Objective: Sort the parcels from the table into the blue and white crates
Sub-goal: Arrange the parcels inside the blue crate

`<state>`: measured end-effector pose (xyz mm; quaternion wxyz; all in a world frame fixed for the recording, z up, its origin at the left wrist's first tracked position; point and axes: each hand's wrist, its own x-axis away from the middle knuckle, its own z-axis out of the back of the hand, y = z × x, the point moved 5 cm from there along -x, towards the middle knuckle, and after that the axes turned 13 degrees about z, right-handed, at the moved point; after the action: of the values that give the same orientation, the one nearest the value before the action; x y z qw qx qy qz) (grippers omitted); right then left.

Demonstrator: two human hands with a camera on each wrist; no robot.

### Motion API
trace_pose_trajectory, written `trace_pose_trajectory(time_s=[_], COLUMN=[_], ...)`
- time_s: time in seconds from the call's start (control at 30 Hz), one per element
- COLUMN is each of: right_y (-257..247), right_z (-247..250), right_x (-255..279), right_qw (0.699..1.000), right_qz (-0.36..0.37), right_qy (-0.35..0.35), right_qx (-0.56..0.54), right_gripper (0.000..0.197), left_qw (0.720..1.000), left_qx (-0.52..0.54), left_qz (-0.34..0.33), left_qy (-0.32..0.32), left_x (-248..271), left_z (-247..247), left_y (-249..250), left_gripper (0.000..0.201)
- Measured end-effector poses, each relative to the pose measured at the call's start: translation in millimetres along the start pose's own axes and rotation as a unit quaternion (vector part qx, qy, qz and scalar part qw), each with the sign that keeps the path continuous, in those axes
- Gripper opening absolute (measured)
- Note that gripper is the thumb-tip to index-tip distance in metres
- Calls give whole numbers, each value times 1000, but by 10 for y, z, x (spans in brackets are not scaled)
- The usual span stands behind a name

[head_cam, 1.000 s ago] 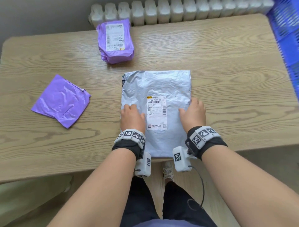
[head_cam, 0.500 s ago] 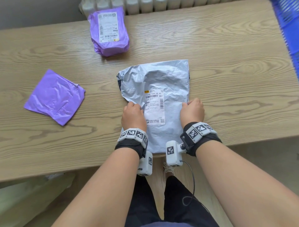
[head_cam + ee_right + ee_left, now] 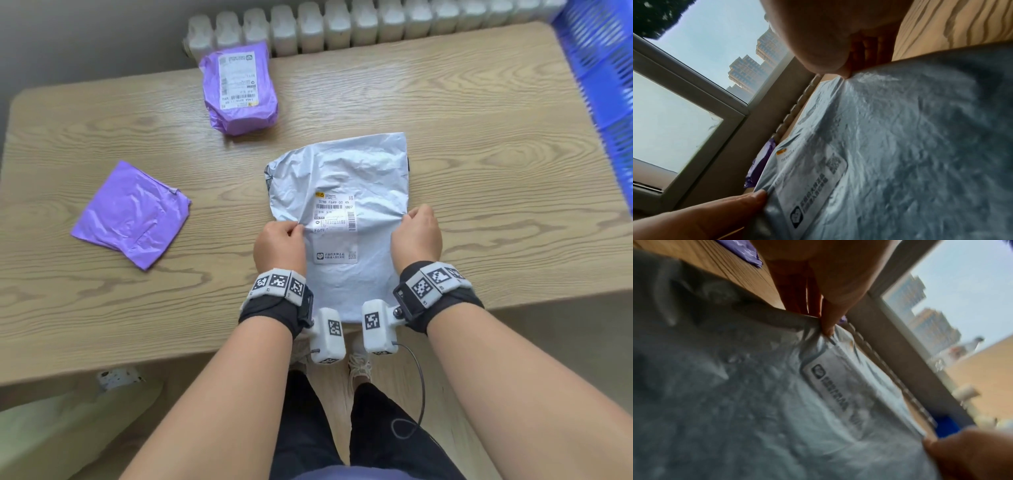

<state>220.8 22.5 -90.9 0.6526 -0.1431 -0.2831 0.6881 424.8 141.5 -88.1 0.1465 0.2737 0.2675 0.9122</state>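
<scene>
A flat silver-grey parcel (image 3: 342,171) with a white shipping label lies in the middle of the wooden table (image 3: 479,137), its near end over the table's front edge. My left hand (image 3: 279,245) pinches its left edge, thumb on top (image 3: 826,321). My right hand (image 3: 416,236) pinches the right edge (image 3: 844,74). The bag (image 3: 735,386) (image 3: 920,146) wrinkles between the two grips. A plump purple parcel (image 3: 239,89) with a label sits at the back of the table. A flat purple parcel (image 3: 132,214) lies to the left.
The blue crate (image 3: 603,85) stands at the table's right end, partly out of frame. A white radiator (image 3: 342,31) runs behind the table under a window (image 3: 684,97). My legs and shoes show below the table's front edge.
Both hands went from resting on the grey parcel to curling round and pinching its side edges. The parcel's left side has crumpled and its near part has lifted slightly.
</scene>
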Motion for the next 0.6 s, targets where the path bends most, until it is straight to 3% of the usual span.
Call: trace_pose_trajectory(time_s=[0.1,0.27,0.5,0.6], right_y=[-58,-229,-495,-609], right_z=[224,711,1563,1922], right_x=[-21,-83,-85,-44], right_qw=[998,990,958,938], right_qz=[19,68,150,187], right_qy=[36,70,155,204], right_qx=[-46,-102,-190,-208], right_gripper=[7,25,22,19], left_qw=[995,973,942,925], left_qx=[99,230,322,356], left_qz=[22,12,-77,-113], left_qy=[-2,-32,-63,-66], left_x=[85,242,661,843], left_z=[130,374,763,908], left_y=[174,531,1149,1376], left_gripper=[17,4,21,18])
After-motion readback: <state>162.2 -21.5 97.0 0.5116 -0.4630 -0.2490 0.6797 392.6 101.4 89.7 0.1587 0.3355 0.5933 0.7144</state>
